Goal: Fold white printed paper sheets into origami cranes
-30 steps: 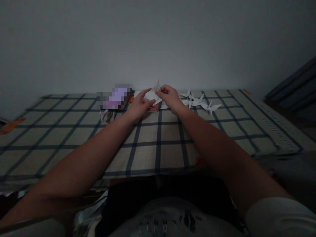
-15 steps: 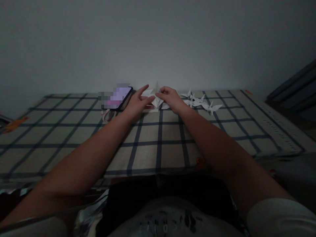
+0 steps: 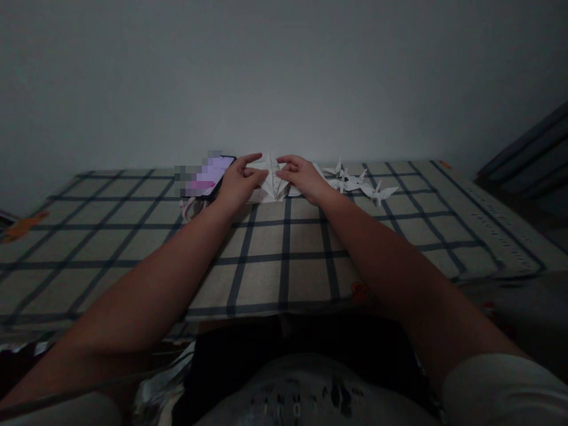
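Observation:
A piece of folded white paper [image 3: 272, 183], creased down its middle and pointed at top and bottom, is held between my hands near the wall side of the table. My left hand [image 3: 239, 182] grips its left side, the thumb on the near face and the index finger stretched toward the top. On the opposite side my right hand [image 3: 304, 178] pinches the paper between thumb and fingers. Some of the fingertips are hidden behind it. Several folded paper cranes [image 3: 350, 180] lie just right of my right hand. More white paper lies beneath and behind my hands, partly covered.
A phone [image 3: 210, 176] with a lit, partly blurred screen leans left of my left hand, a pinkish loop [image 3: 189, 208] by its base. The checked cloth [image 3: 261, 266] covers the table. A plain wall [image 3: 284, 77] rises directly behind.
The folded paper has shifted slightly left and its creased face now spreads more evenly between my hands. My left thumb has drawn back a little left, and my right hand has moved left too.

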Demonstrator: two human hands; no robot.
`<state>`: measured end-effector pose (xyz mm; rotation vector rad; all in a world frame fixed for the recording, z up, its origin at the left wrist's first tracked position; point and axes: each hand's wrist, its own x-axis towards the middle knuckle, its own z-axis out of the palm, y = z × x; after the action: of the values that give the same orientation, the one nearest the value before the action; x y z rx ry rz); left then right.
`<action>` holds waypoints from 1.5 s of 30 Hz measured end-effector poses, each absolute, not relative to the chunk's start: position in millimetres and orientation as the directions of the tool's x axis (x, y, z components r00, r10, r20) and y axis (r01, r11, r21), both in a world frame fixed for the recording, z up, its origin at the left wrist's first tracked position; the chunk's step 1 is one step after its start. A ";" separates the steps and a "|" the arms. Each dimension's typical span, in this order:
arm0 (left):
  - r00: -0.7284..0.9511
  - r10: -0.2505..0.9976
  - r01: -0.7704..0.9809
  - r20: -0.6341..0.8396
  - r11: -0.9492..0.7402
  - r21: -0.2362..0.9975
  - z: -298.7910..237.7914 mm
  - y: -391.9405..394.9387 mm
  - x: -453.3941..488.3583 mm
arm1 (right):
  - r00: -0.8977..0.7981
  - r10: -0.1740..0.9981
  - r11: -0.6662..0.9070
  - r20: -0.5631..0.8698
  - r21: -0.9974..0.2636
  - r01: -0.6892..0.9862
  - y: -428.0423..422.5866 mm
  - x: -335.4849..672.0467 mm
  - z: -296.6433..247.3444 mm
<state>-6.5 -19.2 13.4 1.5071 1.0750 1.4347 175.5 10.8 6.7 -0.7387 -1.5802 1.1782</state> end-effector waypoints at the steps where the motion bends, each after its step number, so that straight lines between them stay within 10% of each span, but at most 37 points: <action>1: 0.007 0.944 0.063 0.331 -0.330 0.942 12.4 -18.9 -6.1 | -0.321 0.879 0.347 0.352 -0.935 -0.074 10.7 175.6 6.9; 27: -0.009 0.987 -0.163 0.161 -0.160 0.974 12.4 -23.8 2.9 | -0.334 0.902 0.247 0.273 -0.962 -0.121 15.7 172.9 1.5; 45: -0.022 0.958 0.113 0.285 -0.281 0.953 13.0 -27.8 0.8 | -0.378 0.876 0.293 0.301 -0.953 -0.081 17.6 176.1 1.0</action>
<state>0.8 -27.8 13.0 1.4859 1.1696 1.3952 176.1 17.6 1.0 -0.7453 -1.6041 1.2541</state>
